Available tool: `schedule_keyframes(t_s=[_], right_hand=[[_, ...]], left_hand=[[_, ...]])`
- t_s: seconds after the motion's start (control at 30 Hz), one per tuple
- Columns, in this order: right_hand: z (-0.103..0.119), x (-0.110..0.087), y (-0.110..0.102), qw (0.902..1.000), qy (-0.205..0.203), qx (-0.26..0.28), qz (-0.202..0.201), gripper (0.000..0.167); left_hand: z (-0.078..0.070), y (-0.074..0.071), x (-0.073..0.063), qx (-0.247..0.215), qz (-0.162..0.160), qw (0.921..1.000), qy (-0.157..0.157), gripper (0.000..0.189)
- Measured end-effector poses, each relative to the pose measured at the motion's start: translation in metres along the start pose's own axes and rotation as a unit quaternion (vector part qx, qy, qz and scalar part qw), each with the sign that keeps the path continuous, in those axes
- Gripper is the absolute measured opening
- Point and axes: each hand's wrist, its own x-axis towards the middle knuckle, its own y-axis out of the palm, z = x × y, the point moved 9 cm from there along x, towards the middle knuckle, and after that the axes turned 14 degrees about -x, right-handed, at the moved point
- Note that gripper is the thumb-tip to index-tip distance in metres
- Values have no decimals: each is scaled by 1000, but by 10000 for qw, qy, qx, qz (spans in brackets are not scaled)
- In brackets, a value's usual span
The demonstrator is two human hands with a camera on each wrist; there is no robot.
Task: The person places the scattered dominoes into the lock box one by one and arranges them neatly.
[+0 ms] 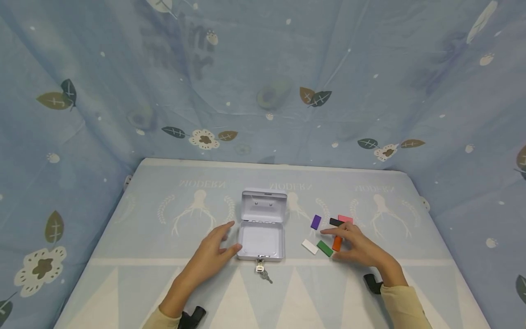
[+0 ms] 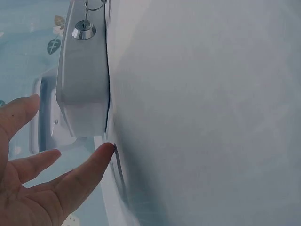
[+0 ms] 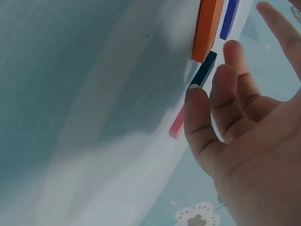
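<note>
A pale metal cash box (image 1: 260, 237) stands with its lid (image 1: 264, 208) raised and a small bunch of keys (image 1: 265, 275) hanging at its front lock. Beside its left wall is my left hand (image 1: 207, 253), fingers spread and holding nothing; the left wrist view puts these fingertips near the box's corner (image 2: 84, 113). Over several small coloured blocks to the right hovers my right hand (image 1: 357, 244), fingers loosely extended. Closest to it are the orange block (image 1: 337, 244), black block (image 1: 335, 222) and pink block (image 1: 344, 218). The right wrist view shows nothing between its fingers.
Left of the right hand lie a purple block (image 1: 315, 222), a white block (image 1: 309, 246) and a green block (image 1: 324, 248). A patterned cloth covers the table (image 1: 135, 242). Blue leaf-print curtains (image 1: 246, 91) hang behind it and at both sides.
</note>
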Motion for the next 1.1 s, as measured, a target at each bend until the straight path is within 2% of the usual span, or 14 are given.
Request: schedule_keyframes(t_s=[0.17,0.5,0.8,0.97,1.1], right_hand=[[-2,2,4,9999,-46,-29,158,63],[0,4,7,9995,-208,125,181,53],[1,7,9,9995,-209,113,224,49],[0,7,9,9995,-208,85,216,49],[-1,7,10,9996,-177,81,219,49]], left_hand=[[3,4,1,-134,21,9998,-138,68],[12,9,4,-307,95,9989,-348,60],[19,14,5,-1042,367,9930,-415,53],[19,15,5,-1421,404,9880,-457,52],[18,16,6,-1532,404,9859,-533,52]])
